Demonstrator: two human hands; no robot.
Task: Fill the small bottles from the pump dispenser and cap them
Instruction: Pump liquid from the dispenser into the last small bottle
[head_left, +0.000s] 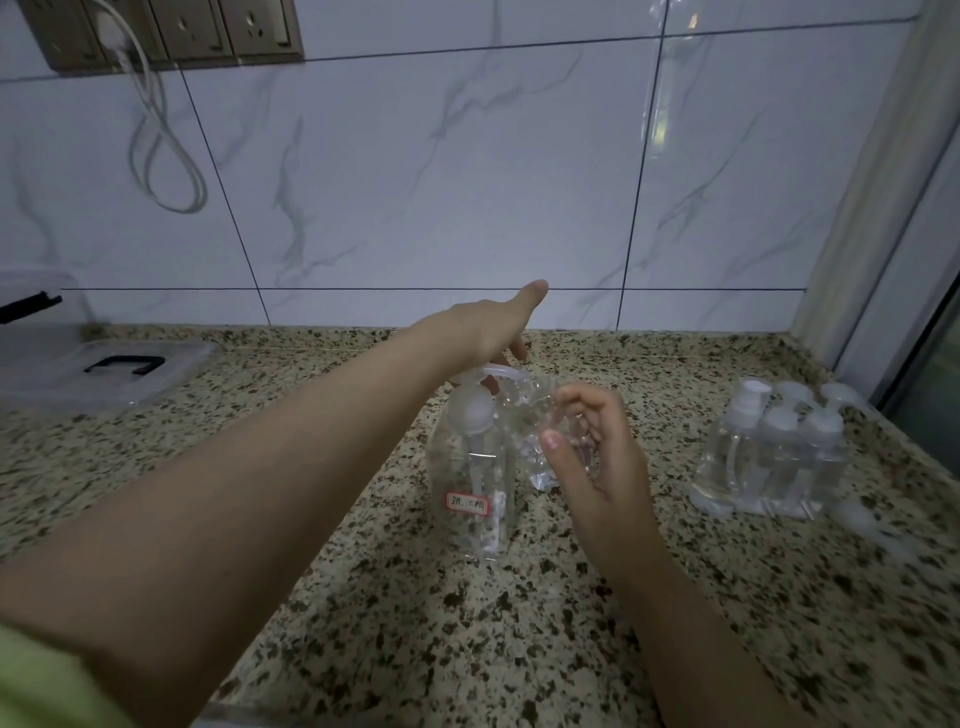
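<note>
Nearest the lens, a green sleeve (36, 680) is showing at the lower left corner, with the left forearm running up from it across the speckled granite counter (311, 597). The left hand (493, 327) is resting palm-down on the white pump head (493, 375) of the clear pump dispenser (475, 478), thumb sticking out toward the wall, fingers reaching down over the far side of the head; how tightly they are curling cannot be told. The dispenser is standing upright at the middle of the counter, carrying a small red-bordered label (467, 503) low on its front. Just right of it, the right hand (592, 447) is holding a small clear bottle (545, 441), fingers and thumb curling round it, with the bottle's mouth sitting close under the pump spout; the bottle is transparent and its outline is partly blurring into the dispenser. Well to the right, a cluster of small bottles (774, 452) with white caps and one pump top is standing together near the counter's right end, holding clear liquid. A loose white cap (857, 519) is lying just in front of that cluster. At the far left, a clear plastic box (78, 364) with black handles is sitting on the counter. Behind, a marble-patterned tile wall (467, 182) is carrying a socket panel (171, 31) with a white cable (166, 156) hanging looped.
</note>
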